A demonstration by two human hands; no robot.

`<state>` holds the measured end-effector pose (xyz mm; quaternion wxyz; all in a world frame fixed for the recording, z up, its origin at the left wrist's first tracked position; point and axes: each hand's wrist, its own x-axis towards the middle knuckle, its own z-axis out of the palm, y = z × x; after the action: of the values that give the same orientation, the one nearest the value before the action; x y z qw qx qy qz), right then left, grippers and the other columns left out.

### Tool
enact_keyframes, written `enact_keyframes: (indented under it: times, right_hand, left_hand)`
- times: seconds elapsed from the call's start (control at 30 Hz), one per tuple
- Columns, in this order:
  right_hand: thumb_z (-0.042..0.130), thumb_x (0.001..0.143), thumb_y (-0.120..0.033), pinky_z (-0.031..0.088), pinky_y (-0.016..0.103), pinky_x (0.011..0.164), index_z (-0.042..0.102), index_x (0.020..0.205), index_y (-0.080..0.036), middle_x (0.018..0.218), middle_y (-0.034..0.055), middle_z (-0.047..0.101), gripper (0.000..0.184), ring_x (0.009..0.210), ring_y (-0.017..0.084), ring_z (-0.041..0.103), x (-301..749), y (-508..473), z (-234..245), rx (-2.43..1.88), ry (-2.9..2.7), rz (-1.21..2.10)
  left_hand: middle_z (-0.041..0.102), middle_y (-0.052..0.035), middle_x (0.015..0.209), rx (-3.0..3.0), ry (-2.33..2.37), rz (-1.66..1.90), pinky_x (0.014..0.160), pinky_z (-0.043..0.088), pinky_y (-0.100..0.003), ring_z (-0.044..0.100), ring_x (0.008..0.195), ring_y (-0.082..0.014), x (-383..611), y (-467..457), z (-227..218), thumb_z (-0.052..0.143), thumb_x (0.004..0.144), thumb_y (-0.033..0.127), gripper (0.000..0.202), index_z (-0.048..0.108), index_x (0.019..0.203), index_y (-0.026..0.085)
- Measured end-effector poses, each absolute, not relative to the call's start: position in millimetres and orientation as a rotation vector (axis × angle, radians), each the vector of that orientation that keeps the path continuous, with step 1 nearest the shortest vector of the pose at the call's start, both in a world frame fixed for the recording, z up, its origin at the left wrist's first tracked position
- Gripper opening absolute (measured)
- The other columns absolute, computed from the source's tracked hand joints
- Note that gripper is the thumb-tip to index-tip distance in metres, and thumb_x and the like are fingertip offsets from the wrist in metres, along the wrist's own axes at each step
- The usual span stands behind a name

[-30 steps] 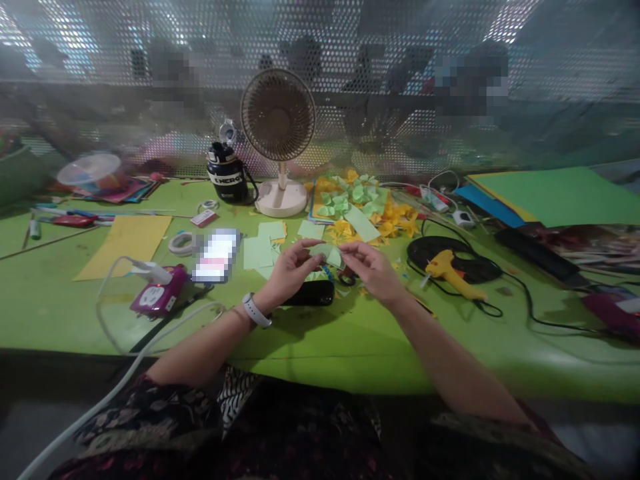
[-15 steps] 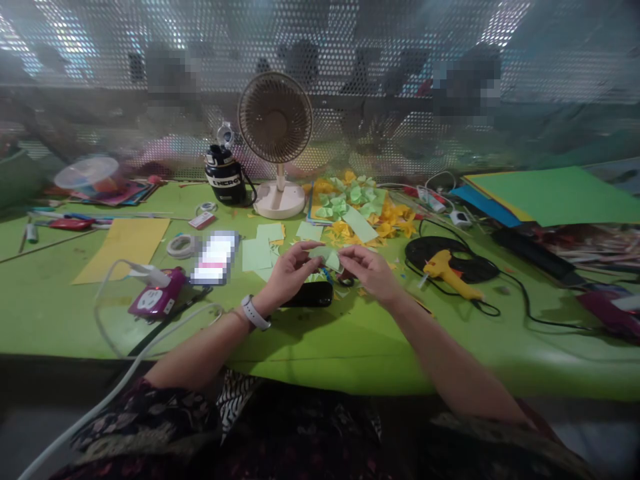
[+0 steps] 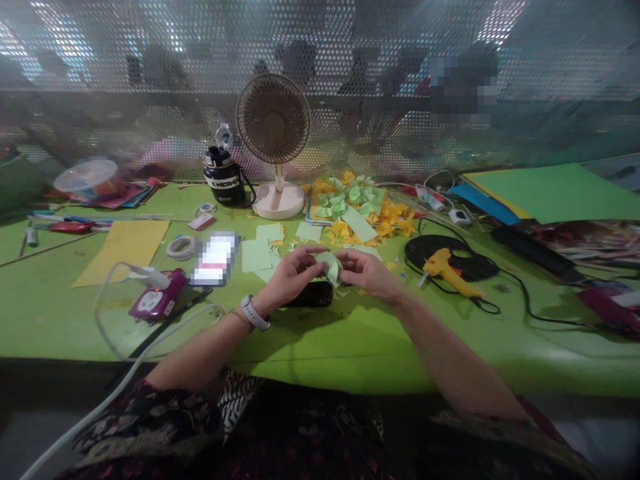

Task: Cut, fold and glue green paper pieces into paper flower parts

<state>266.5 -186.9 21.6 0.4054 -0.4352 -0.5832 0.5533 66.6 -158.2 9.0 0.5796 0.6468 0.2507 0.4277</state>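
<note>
My left hand [image 3: 293,277] and my right hand [image 3: 367,275] pinch a small folded piece of pale green paper [image 3: 329,267] between them, above the green tabletop [image 3: 320,340]. A black phone [image 3: 313,294] lies just beneath my hands. Loose pale green paper squares [image 3: 257,255] sit left of my left hand. Beyond my hands is a heap of folded green and yellow paper pieces [image 3: 357,203]. A white watch [image 3: 254,313] circles my left wrist.
A yellow glue gun [image 3: 447,269] rests on its black cord to the right. On the left are a yellow card [image 3: 125,252], a tape roll [image 3: 180,247], and a pink device [image 3: 157,298] with a white cable. A desk fan [image 3: 273,120] and black flask [image 3: 224,177] stand behind.
My hands have come closer together around the pale green paper, which now hangs more steeply between my fingers. The view has shifted slightly.
</note>
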Motion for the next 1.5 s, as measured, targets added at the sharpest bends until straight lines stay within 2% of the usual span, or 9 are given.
enact_keyframes:
  times: [0.1, 0.2, 0.3, 0.4, 0.57, 0.77, 1.07, 1.23, 1.5]
  right_hand:
    - [0.072, 0.075, -0.029, 0.054, 0.029, 0.065, 0.061, 0.114, -0.018, 0.085, 0.0025, 0.069, 0.042, 0.070, 0.014, 0.064, 268.7, -186.8, 18.0, -1.109, -1.559, 1.283]
    - [0.070, 0.081, -0.028, 0.056, 0.033, 0.071, 0.058, 0.126, -0.023, 0.102, 0.0066, 0.068, 0.047, 0.084, 0.018, 0.066, 269.9, -187.0, 16.4, -1.088, -1.762, 0.864]
    - [0.064, 0.087, -0.025, 0.053, 0.042, 0.087, 0.069, 0.111, -0.028, 0.117, 0.0083, 0.066, 0.025, 0.107, 0.024, 0.062, 270.6, -186.3, 16.3, -0.976, -1.980, 0.361]
    - [0.061, 0.090, -0.022, 0.051, 0.045, 0.093, 0.073, 0.095, -0.028, 0.115, 0.0072, 0.068, 0.015, 0.106, 0.024, 0.062, 270.1, -185.3, 15.7, -0.902, -2.071, 0.176]
    - [0.063, 0.089, -0.032, 0.053, 0.041, 0.090, 0.072, 0.087, -0.023, 0.111, 0.0084, 0.068, 0.012, 0.104, 0.022, 0.064, 267.2, -184.5, 12.4, -1.017, -1.850, 0.488]
    - [0.080, 0.069, -0.052, 0.052, 0.031, 0.068, 0.066, 0.083, -0.018, 0.078, 0.0020, 0.067, 0.039, 0.070, 0.015, 0.061, 265.7, -184.1, 14.3, -1.115, -1.552, 1.126]
    - [0.080, 0.069, -0.047, 0.051, 0.030, 0.067, 0.065, 0.085, -0.019, 0.080, 0.0019, 0.067, 0.036, 0.071, 0.015, 0.062, 259.9, -189.0, 20.5, -1.084, -1.523, 1.189]
    - [0.079, 0.071, -0.040, 0.052, 0.029, 0.070, 0.063, 0.093, -0.020, 0.084, 0.0024, 0.068, 0.034, 0.075, 0.014, 0.064, 262.1, -188.2, 25.1, -1.070, -1.471, 1.239]
    - [0.075, 0.078, -0.040, 0.045, 0.025, 0.057, 0.057, 0.109, -0.020, 0.074, -0.0023, 0.060, 0.041, 0.064, 0.013, 0.058, 257.5, -194.0, 19.1, -1.134, -1.645, 1.054]
  left_hand:
    - [0.064, 0.0006, 0.073, 1.503, 0.572, 0.983, 0.073, 0.053, -0.025, 0.063, 0.071, -0.0110, 66.1, -158.3, 10.6, 0.072, 0.083, 0.039, 0.043, 0.061, 0.117, 0.014]
    - [0.062, 0.0023, 0.070, 1.454, 0.591, 0.969, 0.071, 0.053, -0.025, 0.064, 0.068, -0.0106, 65.7, -156.6, 9.6, 0.072, 0.082, 0.040, 0.046, 0.059, 0.119, 0.015]
    - [0.063, 0.0024, 0.070, 1.399, 0.616, 0.944, 0.069, 0.053, -0.025, 0.065, 0.067, -0.0112, 65.1, -154.3, 8.0, 0.073, 0.081, 0.041, 0.050, 0.056, 0.121, 0.016]
    - [0.062, 0.0018, 0.072, 1.431, 0.622, 0.942, 0.070, 0.052, -0.026, 0.064, 0.068, -0.0117, 64.6, -152.9, 8.2, 0.072, 0.082, 0.043, 0.051, 0.055, 0.122, 0.016]
    - [0.061, 0.0006, 0.071, 1.677, 0.655, 1.007, 0.065, 0.045, -0.023, 0.057, 0.067, -0.0107, 63.4, -154.6, 12.4, 0.068, 0.086, 0.040, 0.041, 0.060, 0.116, 0.014]
    - [0.059, -0.0004, 0.074, 1.773, 0.615, 0.984, 0.066, 0.044, -0.023, 0.055, 0.069, -0.0109, 62.1, -160.1, 16.8, 0.061, 0.091, 0.037, 0.040, 0.057, 0.124, 0.014]
    - [0.052, 0.0055, 0.064, 1.733, 0.597, 0.987, 0.054, 0.039, -0.019, 0.047, 0.057, -0.0070, 64.8, -160.9, 12.7, 0.073, 0.082, 0.035, 0.045, 0.058, 0.120, 0.016]
    - [0.054, 0.0054, 0.065, 1.731, 0.601, 0.961, 0.055, 0.040, -0.020, 0.049, 0.057, -0.0076, 64.0, -160.6, 13.4, 0.074, 0.081, 0.033, 0.046, 0.056, 0.120, 0.015]
    - [0.053, 0.0050, 0.066, 1.782, 0.590, 0.909, 0.060, 0.044, -0.022, 0.053, 0.062, -0.0102, 63.4, -160.3, 11.4, 0.071, 0.084, 0.030, 0.050, 0.049, 0.127, 0.015]
